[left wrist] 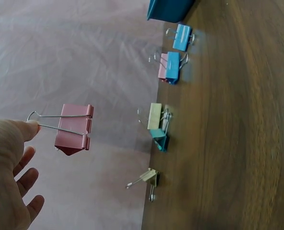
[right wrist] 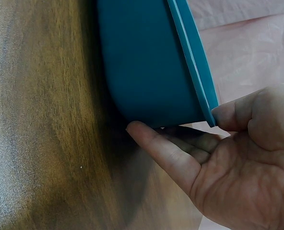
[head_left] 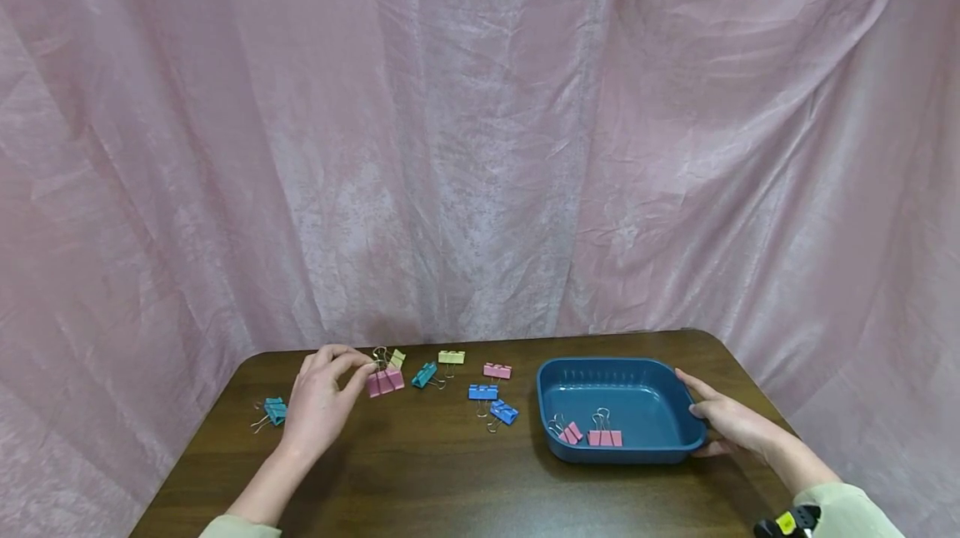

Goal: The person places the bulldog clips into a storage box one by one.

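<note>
— Far left in the head view, what lies on the table (head_left: 420, 471)?

— One teal clip (head_left: 275, 411), partly hidden behind my left hand (head_left: 318, 405). Its wire handles are thin and hard to make out.

— And that hand?

— It pinches the wire handle of a pink binder clip (left wrist: 74, 129) between thumb and forefinger; the other fingers are loosely curled. In the left wrist view the clip hangs clear of the table, left of centre in the frame. It is a folded pink metal body with two silver wire loops. The pinch point itself is cut off by my fingertip.

— Middle of the table?

— Loose clips: a pale yellow one (head_left: 397, 358), a teal one (head_left: 424, 374), a yellow-green one (head_left: 451, 356), a pink one (head_left: 497, 371), and two blue ones (head_left: 483, 391) just beside each other.

— Lower right?

— A blue tray (head_left: 678, 445) with two pink clips (head_left: 604, 437) lying in its near end. My right hand (head_left: 731, 421) grips its right edge, thumb on the rim, fingers curled beneath the wall. The fingertips under the tray are hidden in both views.
</note>
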`<state>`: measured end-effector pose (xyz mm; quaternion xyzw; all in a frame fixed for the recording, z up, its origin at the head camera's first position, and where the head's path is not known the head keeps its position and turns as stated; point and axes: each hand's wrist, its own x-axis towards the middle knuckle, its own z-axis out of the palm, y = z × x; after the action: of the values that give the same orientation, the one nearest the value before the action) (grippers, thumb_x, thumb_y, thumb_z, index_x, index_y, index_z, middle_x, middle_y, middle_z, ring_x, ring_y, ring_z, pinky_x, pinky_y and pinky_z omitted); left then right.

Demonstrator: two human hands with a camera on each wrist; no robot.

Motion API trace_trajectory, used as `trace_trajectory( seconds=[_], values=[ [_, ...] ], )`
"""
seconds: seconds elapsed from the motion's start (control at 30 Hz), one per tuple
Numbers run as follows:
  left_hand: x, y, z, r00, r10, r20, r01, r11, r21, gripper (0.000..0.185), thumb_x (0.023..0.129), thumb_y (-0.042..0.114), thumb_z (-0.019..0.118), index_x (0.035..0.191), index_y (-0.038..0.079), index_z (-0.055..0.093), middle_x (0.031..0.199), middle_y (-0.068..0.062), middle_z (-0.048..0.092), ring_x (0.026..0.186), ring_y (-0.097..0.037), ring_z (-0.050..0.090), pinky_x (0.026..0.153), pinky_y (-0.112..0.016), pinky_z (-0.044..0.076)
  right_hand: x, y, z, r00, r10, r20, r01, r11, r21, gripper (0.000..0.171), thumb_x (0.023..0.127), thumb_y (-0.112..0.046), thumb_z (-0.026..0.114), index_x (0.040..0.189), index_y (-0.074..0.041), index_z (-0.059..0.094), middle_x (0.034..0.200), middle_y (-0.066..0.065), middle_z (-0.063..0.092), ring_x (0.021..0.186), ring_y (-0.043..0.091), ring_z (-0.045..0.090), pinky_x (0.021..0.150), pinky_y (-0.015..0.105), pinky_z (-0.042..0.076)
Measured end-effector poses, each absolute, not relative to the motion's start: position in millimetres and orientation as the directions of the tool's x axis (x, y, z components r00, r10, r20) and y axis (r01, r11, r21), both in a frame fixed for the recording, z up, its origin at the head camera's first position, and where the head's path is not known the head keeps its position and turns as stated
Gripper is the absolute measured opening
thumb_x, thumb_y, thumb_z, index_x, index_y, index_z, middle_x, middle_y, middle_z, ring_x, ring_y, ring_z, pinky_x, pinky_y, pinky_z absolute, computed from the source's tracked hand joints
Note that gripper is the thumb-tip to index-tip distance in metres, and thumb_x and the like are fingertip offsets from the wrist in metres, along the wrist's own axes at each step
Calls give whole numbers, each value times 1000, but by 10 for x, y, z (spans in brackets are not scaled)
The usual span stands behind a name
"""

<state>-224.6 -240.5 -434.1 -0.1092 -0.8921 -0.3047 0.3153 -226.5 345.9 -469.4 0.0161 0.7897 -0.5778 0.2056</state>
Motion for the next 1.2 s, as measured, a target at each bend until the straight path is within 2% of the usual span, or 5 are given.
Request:
trace_trajectory(
  seconds=[0.23,0.57,0.83,1.2],
  values=[
    [-2283,-2345,-4349,-769,13,639,404,785,471,6,90,20,80,96,20,79,107,0,65,104,-28,55,91,-46,40,-2275,3457,-4689,-915,-210,-344,263,335,-905,72,102,0,33,164,-11,-2,157,41,-12,132,70,28,85,62,55],
    [-2298,-2224,-4314,-795,7,606,389,773,502,7,91,20,80,98,19,79,109,0,65,108,-27,54,91,-46,40,-2269,3460,-4699,-917,-208,-341,260,337,-905,72,102,0,33,164,-10,-2,157,41,-12,132,71,27,84,62,55],
    [-2327,-2124,-4309,-793,21,609,404,766,500,7,90,22,80,97,21,80,107,2,64,105,-26,55,88,-46,41,-2261,3459,-4701,-916,-207,-342,261,340,-904,71,103,0,32,164,-10,-2,157,42,-11,131,71,29,85,61,56],
    [-2351,-2001,-4277,-787,35,616,423,758,497,6,90,24,80,96,23,79,107,1,65,102,-26,56,88,-45,42,-2277,3470,-4713,-917,-203,-344,261,348,-900,71,103,-1,34,164,-10,-2,158,41,-12,133,71,24,84,61,56]
  ],
)
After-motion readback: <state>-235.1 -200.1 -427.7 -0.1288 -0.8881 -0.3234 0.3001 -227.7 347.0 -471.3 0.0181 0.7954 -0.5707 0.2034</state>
